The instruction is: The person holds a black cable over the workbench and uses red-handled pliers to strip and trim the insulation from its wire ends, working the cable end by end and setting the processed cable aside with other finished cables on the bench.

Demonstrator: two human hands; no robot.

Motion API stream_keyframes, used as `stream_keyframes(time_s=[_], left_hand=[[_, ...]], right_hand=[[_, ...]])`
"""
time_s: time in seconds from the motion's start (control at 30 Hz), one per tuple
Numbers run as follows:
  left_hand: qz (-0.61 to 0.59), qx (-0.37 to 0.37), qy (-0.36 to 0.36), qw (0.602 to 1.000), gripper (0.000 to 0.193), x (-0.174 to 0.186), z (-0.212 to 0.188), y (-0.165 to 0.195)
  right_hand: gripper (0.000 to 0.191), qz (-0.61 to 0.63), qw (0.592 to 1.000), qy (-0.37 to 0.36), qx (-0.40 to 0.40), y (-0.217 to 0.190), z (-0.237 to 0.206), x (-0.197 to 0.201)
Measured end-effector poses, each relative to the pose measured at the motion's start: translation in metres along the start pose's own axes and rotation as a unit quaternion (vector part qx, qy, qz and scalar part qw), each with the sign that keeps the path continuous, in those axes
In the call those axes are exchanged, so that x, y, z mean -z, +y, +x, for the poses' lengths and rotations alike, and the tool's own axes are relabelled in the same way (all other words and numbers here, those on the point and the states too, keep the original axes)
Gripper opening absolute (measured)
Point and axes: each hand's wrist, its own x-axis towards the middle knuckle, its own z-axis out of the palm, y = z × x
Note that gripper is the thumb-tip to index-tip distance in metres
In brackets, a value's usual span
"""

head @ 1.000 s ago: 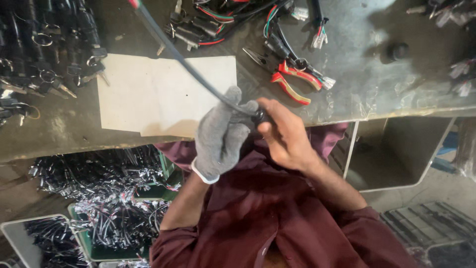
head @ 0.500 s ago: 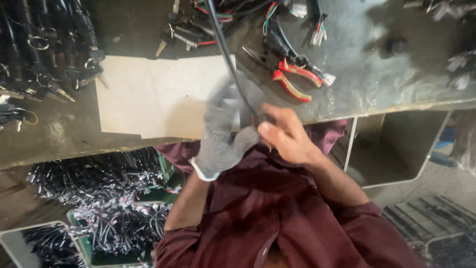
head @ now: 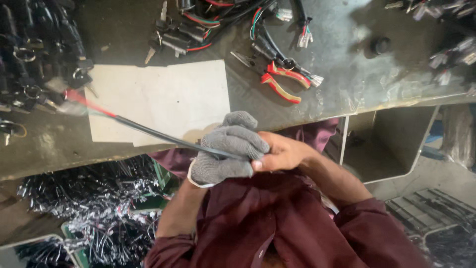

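The black cable runs slantwise from its blurred red end at the far left, above the heap of dark keyed parts, over the white sheet on the desk, and down to the two hands at the desk's near edge. It is raised off the sheet rather than lying on it, though how far above cannot be told.

Below the desk on the left, bundles of silvery wire ends fill a green bin.

The left hand, in a grey knitted glove, is closed around the cable, the fingers wrapped over it. Touching it on the right, the bare right hand is curled shut against the glove, its thumb pressed to the cable's near end; whether the right fingers actually pinch the cable is hidden by the glove. Both hands sit above the maroon shirt.

Farther up the desk, a cluster of wired switches lies beyond the sheet, and to its right red-handled pliers rest beside a small connector.
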Motion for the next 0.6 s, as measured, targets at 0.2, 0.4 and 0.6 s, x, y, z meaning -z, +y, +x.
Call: stream_keyframes(time_s=[0.2,0.4,0.6], left_hand=[[-0.068,0.129,0.164,0.976,0.019,-0.022,-0.007,-0.009],[-0.023,0.055,0.153,0.987,0.047,-0.021,0.009,-0.009],[-0.126,0.064,0.301,0.943,0.034,-0.017,0.005,-0.008]], right_hand=[[0.015,-0.036,0.975,0.188,0.11,0.035,0.011,-0.009],[0.055,-0.242,0.854,0.36,0.288,-0.003,0.036,-0.029],[0.069,-0.707,0.538,0.447,0.099,-0.054,0.022,0.002]])
